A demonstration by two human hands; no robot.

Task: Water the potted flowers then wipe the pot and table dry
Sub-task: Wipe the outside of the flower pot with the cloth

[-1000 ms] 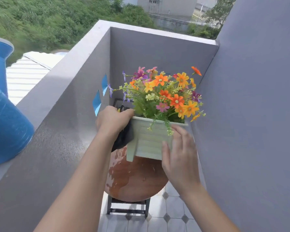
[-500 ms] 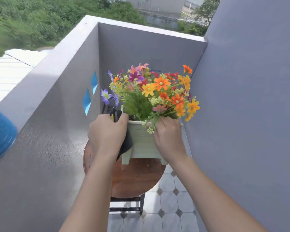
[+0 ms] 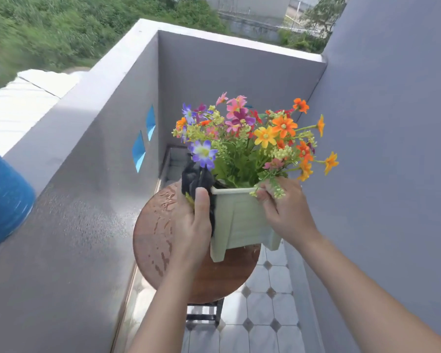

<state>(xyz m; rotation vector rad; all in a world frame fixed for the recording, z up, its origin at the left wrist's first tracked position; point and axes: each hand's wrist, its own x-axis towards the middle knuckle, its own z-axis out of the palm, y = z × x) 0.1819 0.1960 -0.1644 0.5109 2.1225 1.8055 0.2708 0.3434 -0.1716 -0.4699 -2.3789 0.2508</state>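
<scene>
Since a moment ago the pot [image 3: 242, 220] has been turned, a corner now facing the camera, and the left hand [image 3: 191, 225] has slid its dark cloth [image 3: 196, 178] up to the rim. That hand is clamped on the cloth, pressing it to the pot's left wall to dry it, while the right hand [image 3: 283, 212] grips the rim under the flowers [image 3: 252, 138], probably steadying the pot on the wet round table [image 3: 153, 233]. Much of the cloth is hidden (fingers too), and the blue watering can [image 3: 3, 200] is cut off at left.
</scene>
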